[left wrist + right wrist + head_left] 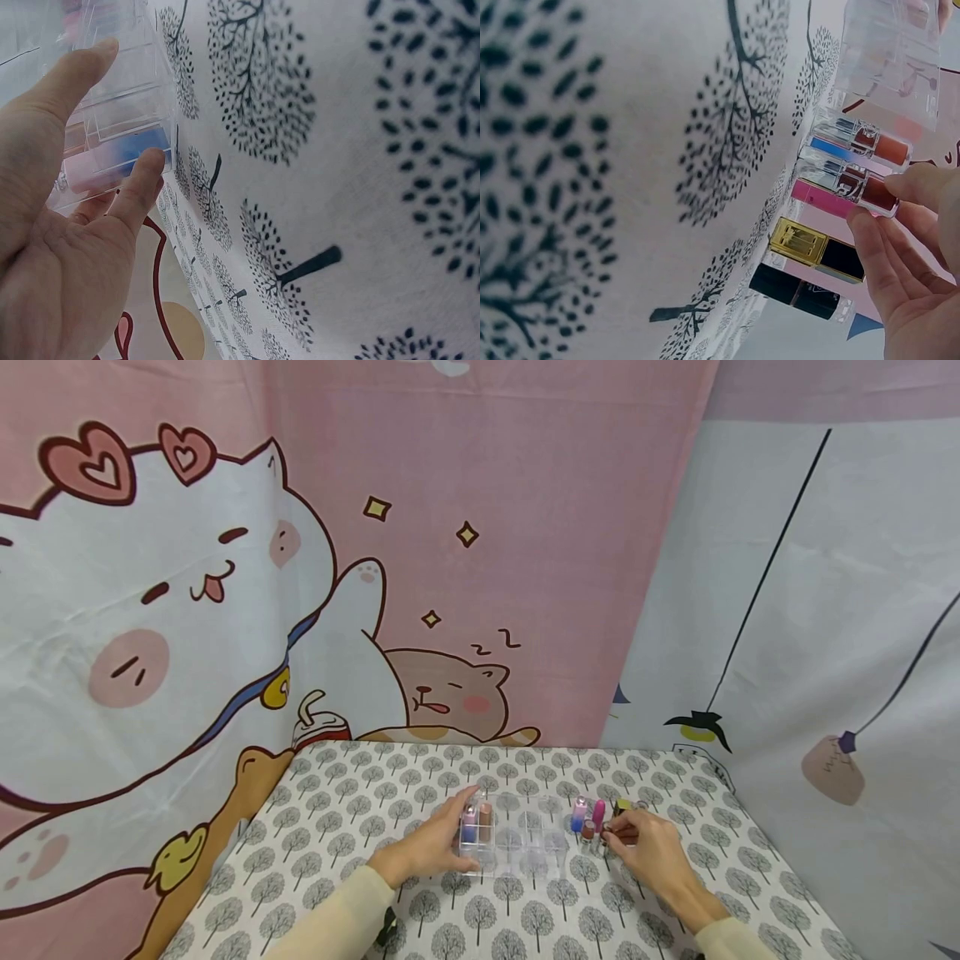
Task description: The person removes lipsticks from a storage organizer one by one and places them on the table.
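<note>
My left hand [427, 845] grips the left end of a clear divided organizer [551, 845], with its thumb at the front and its fingers along the side and back. Inside that end stand a pink-and-blue lipstick tube [120, 160] and a brown-capped tube [485, 818]. My right hand [654, 853] pinches the dark red end of a clear lip gloss tube [853, 182] between thumb and fingers. Beside it stands a similar lip gloss with an orange-brown end [891, 149]. A bright pink tube [598, 812] is close behind.
To the organizer's right stands another pink-and-blue tube [579, 815]. A gold-and-black lipstick [802, 244] and a black tube [793, 291] stand near the right hand. The tree-print cloth [480, 914] covers the table, and printed curtains [525, 568] hang behind it.
</note>
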A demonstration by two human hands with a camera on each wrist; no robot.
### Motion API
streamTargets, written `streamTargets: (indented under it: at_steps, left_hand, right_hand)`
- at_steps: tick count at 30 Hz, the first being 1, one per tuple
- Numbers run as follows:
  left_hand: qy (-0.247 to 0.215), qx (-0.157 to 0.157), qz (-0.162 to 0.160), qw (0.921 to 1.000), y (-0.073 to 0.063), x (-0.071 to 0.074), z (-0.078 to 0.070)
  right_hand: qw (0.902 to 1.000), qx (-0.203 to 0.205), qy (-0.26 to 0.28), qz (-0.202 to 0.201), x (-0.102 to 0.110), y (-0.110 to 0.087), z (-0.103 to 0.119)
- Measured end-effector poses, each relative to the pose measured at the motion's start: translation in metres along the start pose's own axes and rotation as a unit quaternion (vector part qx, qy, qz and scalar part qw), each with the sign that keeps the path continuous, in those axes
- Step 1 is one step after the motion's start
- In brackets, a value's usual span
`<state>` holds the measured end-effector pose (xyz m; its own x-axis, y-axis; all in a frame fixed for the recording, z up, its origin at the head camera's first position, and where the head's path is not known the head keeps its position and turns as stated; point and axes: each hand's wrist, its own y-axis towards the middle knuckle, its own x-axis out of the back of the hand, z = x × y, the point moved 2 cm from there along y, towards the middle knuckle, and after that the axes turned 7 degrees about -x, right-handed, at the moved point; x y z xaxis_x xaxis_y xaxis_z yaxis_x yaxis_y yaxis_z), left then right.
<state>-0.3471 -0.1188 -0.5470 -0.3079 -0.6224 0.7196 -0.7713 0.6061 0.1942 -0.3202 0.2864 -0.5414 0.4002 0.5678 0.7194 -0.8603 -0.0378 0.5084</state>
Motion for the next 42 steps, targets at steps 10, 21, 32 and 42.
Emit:
streamTargets:
  at_steps: [10, 21, 32, 42]
  left_hand:
    - [0.007, 0.002, 0.000, 1.0000, -0.001, 0.000, -0.001]
    - [0.007, -0.001, -0.002, 1.0000, -0.003, 0.000, -0.003]
    - [-0.003, 0.002, 0.002, 1.0000, -0.001, -0.001, 0.000]
    - [-0.001, -0.001, 0.003, 1.0000, 0.001, -0.001, 0.002]
  right_hand:
    - [0.9999, 0.000, 0.010, 0.003, 0.002, 0.001, -0.001]
    - [0.9997, -0.021, 0.014, 0.004, 0.010, 0.003, 0.001]
    - [0.9991, -0.001, -0.020, -0.038, 0.015, 0.006, 0.016]
    - [0.9963, 0.051, -0.010, -0.069, 0.009, 0.011, 0.041]
